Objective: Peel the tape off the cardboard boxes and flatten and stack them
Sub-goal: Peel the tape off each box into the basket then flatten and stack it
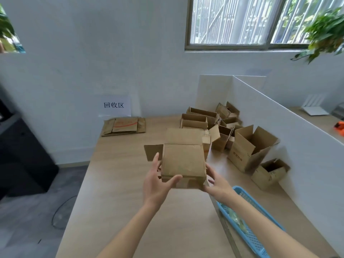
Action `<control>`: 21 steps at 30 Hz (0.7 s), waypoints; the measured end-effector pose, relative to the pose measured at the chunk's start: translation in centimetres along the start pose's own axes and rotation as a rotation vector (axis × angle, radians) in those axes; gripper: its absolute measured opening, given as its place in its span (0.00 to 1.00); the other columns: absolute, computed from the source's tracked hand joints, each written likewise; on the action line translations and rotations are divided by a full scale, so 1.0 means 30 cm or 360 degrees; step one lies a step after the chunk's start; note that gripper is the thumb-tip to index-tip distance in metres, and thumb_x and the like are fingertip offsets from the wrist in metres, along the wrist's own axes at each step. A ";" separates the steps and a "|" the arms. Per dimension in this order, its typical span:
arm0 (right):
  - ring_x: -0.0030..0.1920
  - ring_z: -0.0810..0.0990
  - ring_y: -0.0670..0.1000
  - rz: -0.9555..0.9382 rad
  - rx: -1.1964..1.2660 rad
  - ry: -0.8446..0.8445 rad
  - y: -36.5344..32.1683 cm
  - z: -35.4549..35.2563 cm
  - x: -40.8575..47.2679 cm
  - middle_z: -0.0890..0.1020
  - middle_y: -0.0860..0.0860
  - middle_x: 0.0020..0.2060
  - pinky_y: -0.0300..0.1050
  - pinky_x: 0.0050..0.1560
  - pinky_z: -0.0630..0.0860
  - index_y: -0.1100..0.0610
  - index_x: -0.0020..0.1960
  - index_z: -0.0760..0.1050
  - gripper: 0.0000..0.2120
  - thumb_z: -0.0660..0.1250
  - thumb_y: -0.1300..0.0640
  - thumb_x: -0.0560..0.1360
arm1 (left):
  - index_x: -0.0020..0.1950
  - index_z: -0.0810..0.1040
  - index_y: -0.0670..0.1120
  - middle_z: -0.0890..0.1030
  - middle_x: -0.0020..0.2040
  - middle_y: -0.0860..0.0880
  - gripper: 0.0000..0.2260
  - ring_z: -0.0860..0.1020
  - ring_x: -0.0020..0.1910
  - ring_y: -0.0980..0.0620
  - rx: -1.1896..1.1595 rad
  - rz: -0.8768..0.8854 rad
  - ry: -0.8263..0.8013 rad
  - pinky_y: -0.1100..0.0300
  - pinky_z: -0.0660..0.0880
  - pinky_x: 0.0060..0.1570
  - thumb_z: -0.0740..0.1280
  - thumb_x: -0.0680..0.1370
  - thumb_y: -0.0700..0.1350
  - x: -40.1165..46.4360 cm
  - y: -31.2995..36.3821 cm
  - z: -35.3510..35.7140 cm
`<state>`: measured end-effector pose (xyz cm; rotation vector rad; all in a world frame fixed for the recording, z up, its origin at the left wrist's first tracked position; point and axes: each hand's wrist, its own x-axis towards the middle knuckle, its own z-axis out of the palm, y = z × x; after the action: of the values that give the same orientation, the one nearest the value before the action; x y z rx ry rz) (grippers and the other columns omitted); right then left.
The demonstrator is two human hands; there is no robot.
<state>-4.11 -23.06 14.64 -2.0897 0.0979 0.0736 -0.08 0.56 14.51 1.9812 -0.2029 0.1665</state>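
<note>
A blue plastic basket [250, 216] is seen nearest, at the right edge of the wooden tabletop [115, 192], with some pale scraps inside; what they are cannot be told. Both forearms are stretched forward over the tabletop. A flattened cardboard box [183, 161] is held above the tabletop's middle, flaps spread to the left and far side. It is gripped by the left hand [158, 183] at its near-left corner, thumb curled over the top face, fingers [155, 161] up along the left edge. The right hand [216, 183] is placed at the near-right corner, fingers loosely bent against the box's side and underside; a full grip cannot be confirmed.

Beyond, on the right, a cluster of open cardboard boxes [249, 148] is stood against a white partition [279, 116], some upright, some tipped. On the far left of the tabletop a stack of flattened boxes [123, 126] is laid by the wall, just below a paper sign [114, 105] with printed characters. A window [242, 21] and a leafy plant [323, 32] are seen farthest back.
</note>
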 end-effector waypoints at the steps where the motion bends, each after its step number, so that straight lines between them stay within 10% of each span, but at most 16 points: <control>1: 0.64 0.70 0.35 -0.0008 0.0029 0.0023 -0.005 0.010 -0.008 0.70 0.29 0.62 0.38 0.67 0.67 0.40 0.77 0.60 0.39 0.76 0.43 0.73 | 0.81 0.56 0.58 0.77 0.69 0.58 0.54 0.78 0.62 0.55 -0.0021 -0.0071 0.0075 0.58 0.77 0.58 0.73 0.62 0.76 -0.008 0.002 -0.003; 6: 0.64 0.76 0.43 0.0041 0.0124 0.0053 0.004 0.079 -0.049 0.79 0.36 0.59 0.34 0.59 0.72 0.34 0.60 0.73 0.14 0.63 0.35 0.75 | 0.81 0.56 0.56 0.75 0.68 0.63 0.56 0.77 0.65 0.57 -0.0248 -0.0187 0.0095 0.57 0.77 0.62 0.76 0.60 0.74 -0.056 -0.027 0.005; 13: 0.52 0.81 0.44 0.0324 0.0358 0.0213 0.099 0.170 -0.086 0.82 0.49 0.56 0.36 0.40 0.81 0.44 0.54 0.79 0.14 0.62 0.36 0.80 | 0.78 0.47 0.74 0.72 0.71 0.66 0.62 0.74 0.68 0.62 -0.0156 -0.0276 -0.0247 0.54 0.75 0.67 0.85 0.56 0.57 -0.170 -0.140 0.039; 16: 0.52 0.82 0.46 0.0399 0.0120 0.0281 0.182 0.210 -0.104 0.84 0.46 0.50 0.46 0.48 0.81 0.47 0.56 0.81 0.18 0.61 0.36 0.81 | 0.76 0.46 0.76 0.72 0.65 0.71 0.61 0.76 0.65 0.59 0.0023 -0.0354 -0.0321 0.56 0.76 0.62 0.83 0.56 0.61 -0.230 -0.208 0.093; 21: 0.60 0.80 0.39 0.0501 0.0368 -0.0042 0.341 0.289 -0.160 0.82 0.42 0.61 0.40 0.60 0.78 0.46 0.70 0.72 0.23 0.69 0.40 0.78 | 0.79 0.43 0.70 0.74 0.73 0.53 0.57 0.74 0.69 0.47 0.0280 -0.0639 -0.0336 0.52 0.75 0.64 0.77 0.62 0.70 -0.305 -0.345 0.180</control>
<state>-10.02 -20.42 1.95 -1.8270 0.4005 0.2673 -6.61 0.36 1.19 2.1705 0.0796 -0.2940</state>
